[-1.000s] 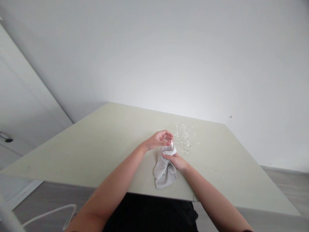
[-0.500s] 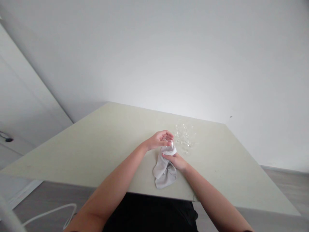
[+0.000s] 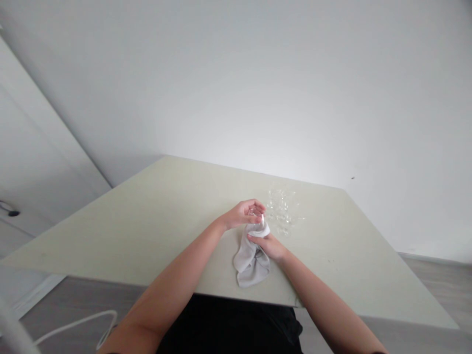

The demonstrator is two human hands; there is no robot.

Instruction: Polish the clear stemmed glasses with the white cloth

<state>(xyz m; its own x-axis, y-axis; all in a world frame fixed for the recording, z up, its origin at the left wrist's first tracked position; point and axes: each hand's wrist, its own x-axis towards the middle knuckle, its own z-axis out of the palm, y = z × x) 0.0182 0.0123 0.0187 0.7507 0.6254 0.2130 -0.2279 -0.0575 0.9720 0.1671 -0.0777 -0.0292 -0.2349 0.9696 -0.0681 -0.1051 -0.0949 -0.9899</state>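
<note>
Near the front middle of the table, a clear glass (image 3: 257, 220) is held between my two hands. My left hand (image 3: 243, 214) curls its fingers and thumb around the upper part, close to the rim. Lower down, my right hand (image 3: 271, 244) grips a light grey cloth (image 3: 251, 268) wrapped about the glass. The cloth's loose end hangs in folds toward me. Cloth and fingers hide the lower part of the glass. Just beyond my hands, to the right, stands a cluster of several clear glasses (image 3: 282, 209), whose outlines are hard to separate.
The pale table (image 3: 121, 221) reaches back to a white wall (image 3: 236, 88). Its front edge runs right before my body. To the left is a white door or cabinet front (image 3: 44, 137) with a dark handle (image 3: 14, 213). A white cable (image 3: 77, 322) loops at the lower left.
Almost nothing differs. The cloth sits very slightly higher around the glass by my right hand; my left hand keeps its place on the rim.
</note>
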